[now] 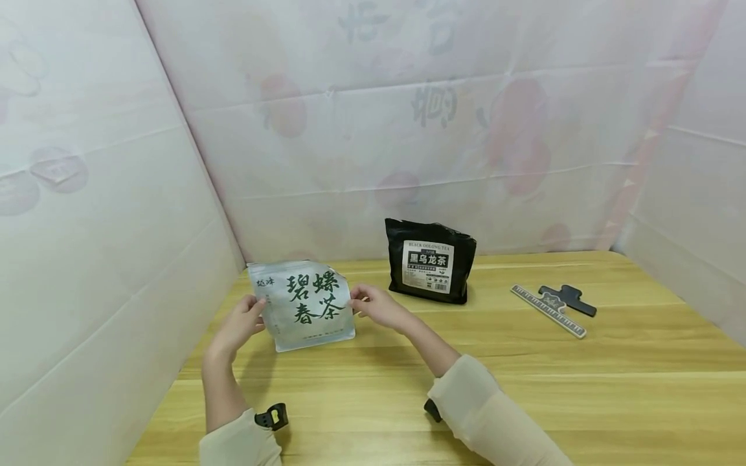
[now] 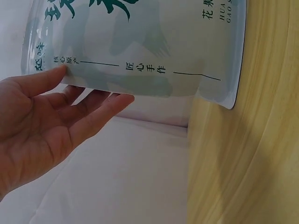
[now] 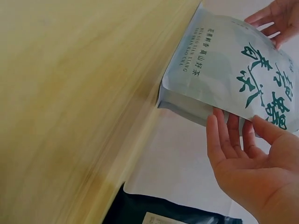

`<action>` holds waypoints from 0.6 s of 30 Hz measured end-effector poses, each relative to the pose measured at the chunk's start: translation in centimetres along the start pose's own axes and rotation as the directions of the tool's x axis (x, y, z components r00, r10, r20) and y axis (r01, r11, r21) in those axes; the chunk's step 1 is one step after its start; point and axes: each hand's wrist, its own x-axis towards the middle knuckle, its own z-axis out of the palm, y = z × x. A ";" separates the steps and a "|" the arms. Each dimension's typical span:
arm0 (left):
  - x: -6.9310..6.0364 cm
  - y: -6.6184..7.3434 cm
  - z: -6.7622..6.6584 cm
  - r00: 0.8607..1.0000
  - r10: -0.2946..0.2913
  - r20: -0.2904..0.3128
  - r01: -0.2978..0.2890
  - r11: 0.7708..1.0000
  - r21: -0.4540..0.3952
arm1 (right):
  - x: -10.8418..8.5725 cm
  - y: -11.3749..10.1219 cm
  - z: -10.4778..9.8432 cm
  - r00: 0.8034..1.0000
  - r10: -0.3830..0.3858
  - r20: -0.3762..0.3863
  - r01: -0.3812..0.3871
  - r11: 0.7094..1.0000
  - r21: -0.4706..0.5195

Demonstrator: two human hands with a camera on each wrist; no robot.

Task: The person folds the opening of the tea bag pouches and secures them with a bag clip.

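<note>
A pale green tea bag (image 1: 309, 307) with dark green characters stands on the table's left part, its bottom edge on the wood. My left hand (image 1: 240, 323) pinches its left edge, thumb on the front and fingers behind. At the right edge my right hand (image 1: 379, 307) holds it the same way. In the left wrist view the left hand (image 2: 51, 116) has its thumb on the bag (image 2: 140, 51) front. The right wrist view shows the right hand (image 3: 257, 163) with fingertips along the bag's (image 3: 219, 70) side, and the other hand at the far edge.
A black oolong tea bag (image 1: 430, 262) with a white label stands at the back, right of the pale bag. Farther right on the wooden table (image 1: 641, 401) lie a piano-patterned clip (image 1: 548, 310) and a black clip (image 1: 574, 299). White printed cloth (image 1: 361, 149) hangs behind and at both sides.
</note>
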 end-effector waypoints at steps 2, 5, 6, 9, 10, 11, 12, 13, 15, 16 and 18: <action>0.1 0.0 0.2 1.000 0.007 -0.001 -0.007 1.000 -0.004 | -0.5 -0.7 -0.2 1.000 0.005 0.005 -0.005 1.000 0.009; 0.3 0.1 0.3 1.000 0.016 -0.001 -0.016 1.000 -0.013 | -0.6 -0.4 -0.3 1.000 -0.002 -0.006 0.002 1.000 0.009; 0.3 0.1 0.4 1.000 0.020 0.000 -0.020 1.000 -0.016 | -0.5 0.0 -0.4 1.000 -0.004 -0.015 0.004 1.000 0.008; 0.3 0.2 0.4 1.000 0.024 0.005 -0.024 0.999 -0.023 | 0.1 1.4 -0.4 1.000 -0.006 -0.029 0.007 1.000 0.020; 0.4 0.2 0.4 1.000 0.026 0.006 -0.026 0.999 -0.025 | 0.1 1.4 -0.4 0.999 -0.009 -0.033 0.010 1.000 0.024; 0.4 0.2 0.4 1.000 0.025 0.006 -0.025 0.999 -0.025 | 0.2 1.5 -0.4 0.999 -0.012 -0.035 0.013 1.000 0.025; 0.5 0.2 0.4 1.000 0.024 0.005 -0.024 0.999 -0.026 | 0.2 1.5 -0.4 0.999 -0.015 -0.037 0.016 1.000 0.027; 0.5 0.2 0.4 1.000 0.022 0.002 -0.022 0.999 -0.026 | 0.3 1.5 -0.4 0.999 -0.020 -0.038 0.021 0.999 0.027; 0.7 0.1 0.4 1.000 0.015 -0.001 -0.015 0.999 -0.030 | 0.3 1.4 -0.4 0.999 -0.018 -0.038 0.019 0.999 0.032; 0.7 0.1 0.4 1.000 0.010 -0.004 -0.010 0.999 -0.032 | 0.3 1.4 -0.4 0.999 -0.016 -0.039 0.017 0.999 0.034; 0.8 0.0 0.5 1.000 0.000 -0.007 -0.001 0.999 -0.038 | 0.3 1.4 -0.4 0.999 -0.008 -0.036 0.009 0.999 0.041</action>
